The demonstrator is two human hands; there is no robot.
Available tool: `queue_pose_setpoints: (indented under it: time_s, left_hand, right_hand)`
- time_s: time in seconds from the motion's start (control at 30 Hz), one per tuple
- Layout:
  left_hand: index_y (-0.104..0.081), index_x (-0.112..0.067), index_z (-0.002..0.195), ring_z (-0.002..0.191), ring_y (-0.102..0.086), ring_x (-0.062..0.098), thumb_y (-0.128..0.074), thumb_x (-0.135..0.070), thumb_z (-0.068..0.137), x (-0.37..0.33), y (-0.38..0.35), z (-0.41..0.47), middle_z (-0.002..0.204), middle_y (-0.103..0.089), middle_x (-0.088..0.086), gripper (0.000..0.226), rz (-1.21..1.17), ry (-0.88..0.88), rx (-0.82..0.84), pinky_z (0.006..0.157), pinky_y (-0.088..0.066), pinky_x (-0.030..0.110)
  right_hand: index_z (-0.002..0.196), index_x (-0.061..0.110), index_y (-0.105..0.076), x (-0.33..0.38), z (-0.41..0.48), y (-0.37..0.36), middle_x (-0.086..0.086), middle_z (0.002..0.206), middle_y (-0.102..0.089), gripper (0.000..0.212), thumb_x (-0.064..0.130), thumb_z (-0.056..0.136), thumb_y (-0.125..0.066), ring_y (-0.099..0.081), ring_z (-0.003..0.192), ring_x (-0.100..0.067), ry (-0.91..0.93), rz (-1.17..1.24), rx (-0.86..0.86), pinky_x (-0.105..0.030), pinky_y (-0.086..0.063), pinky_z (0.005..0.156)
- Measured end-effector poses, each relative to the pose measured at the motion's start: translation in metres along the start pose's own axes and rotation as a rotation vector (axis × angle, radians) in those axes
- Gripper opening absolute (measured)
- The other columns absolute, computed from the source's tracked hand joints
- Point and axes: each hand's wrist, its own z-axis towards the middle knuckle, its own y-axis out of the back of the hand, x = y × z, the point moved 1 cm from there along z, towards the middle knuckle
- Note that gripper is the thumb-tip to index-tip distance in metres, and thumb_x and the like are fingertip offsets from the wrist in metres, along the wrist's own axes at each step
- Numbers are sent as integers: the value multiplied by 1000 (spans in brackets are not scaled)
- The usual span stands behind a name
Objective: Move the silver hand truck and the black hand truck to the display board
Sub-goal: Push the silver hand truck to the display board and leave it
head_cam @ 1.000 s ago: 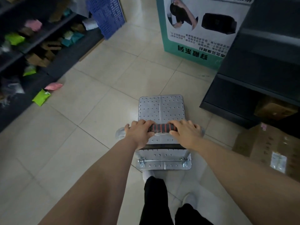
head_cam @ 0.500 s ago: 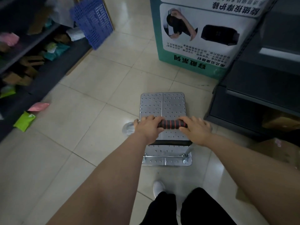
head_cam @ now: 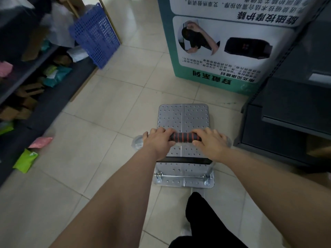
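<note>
The pale beige tiled floor (head_cam: 75, 176) fills most of my view. On my left runs a dark metal shelving unit (head_cam: 23, 76) stuffed with brown cardboard pieces and teal, green and pink packets. On my right stands a second dark shelving unit (head_cam: 286, 122), its lower tiers bare where I can see them. Straight ahead, leaning upright against that right-hand unit, is the tall green-bordered white display board (head_cam: 223, 51), printed with photographs and rows of characters. A blue perforated plastic crate (head_cam: 95, 34) leans tilted at the far end of the left shelving.

The silver perforated metal hand truck (head_cam: 183, 119) sits flat on the tiles in front of me, its front edge near the foot of the board but not touching it, its right side just beside the right-hand shelving.

My left hand (head_cam: 158, 142) is clenched over the left end of the black foam handle grip with red rings (head_cam: 185, 137), and my right hand (head_cam: 211, 144) is wrapped over its right end, fingers curled across the top. My black trouser leg (head_cam: 202, 221) shows just behind the truck's rear edge.

By the left shelving lie a bright green packet (head_cam: 26, 161) and a pink packet (head_cam: 41, 142), near each other on the floor.
</note>
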Motion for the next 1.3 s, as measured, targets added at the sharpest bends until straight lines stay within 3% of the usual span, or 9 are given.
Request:
queue_pose_setpoints:
  time_s: [0.4,0.73,0.9,1.03,1.17,1.3]
  left_hand:
    - [-43,-38,121,111,-41,27,-46,-43,92,-17,34,105,120,-50,0,30,-2,-19,-75,103,-23,54]
    - [-38,-37,129,112,-39,28,-42,-42,94,-42,38,122,122,-48,3,35,-26,-60,-7,101,-22,55]
    - [-36,-35,134,115,-40,28,-35,-37,97,-38,56,135,126,-49,6,38,-44,-74,92,102,-24,55]
    - [-36,-34,133,114,-41,28,-38,-36,95,-31,62,136,125,-50,7,38,-17,-87,113,101,-25,55]
    - [-27,-32,140,121,-35,31,-47,-39,90,-28,59,129,134,-42,9,54,61,-99,66,103,-22,55]
    - [-23,-32,141,127,-29,32,-54,-38,88,-33,70,124,142,-32,11,62,75,-124,18,104,-22,55]
  right_hand:
    - [117,50,-34,-26,96,55,7,98,-37,27,45,91,-41,-38,103,-21,-52,-18,-38,-46,-25,98]
    - [125,41,-40,-35,106,74,-4,122,-46,35,36,91,-47,-36,121,-27,-182,-46,-38,-47,-21,106]
    - [135,34,-37,-28,114,77,-4,141,-39,42,30,93,-43,-17,139,-27,-191,-10,-41,-56,-16,112]
    - [134,33,-40,-22,117,75,-4,137,-44,41,30,93,-42,-23,134,-24,-178,15,-69,-51,-22,108]
    - [132,36,-42,-20,117,74,1,130,-50,40,34,92,-44,-32,127,-21,-145,8,-110,-49,-23,106]
    - [137,33,-36,-14,112,78,-5,135,-44,48,36,91,-48,-32,130,-26,-192,6,-116,-48,-23,108]
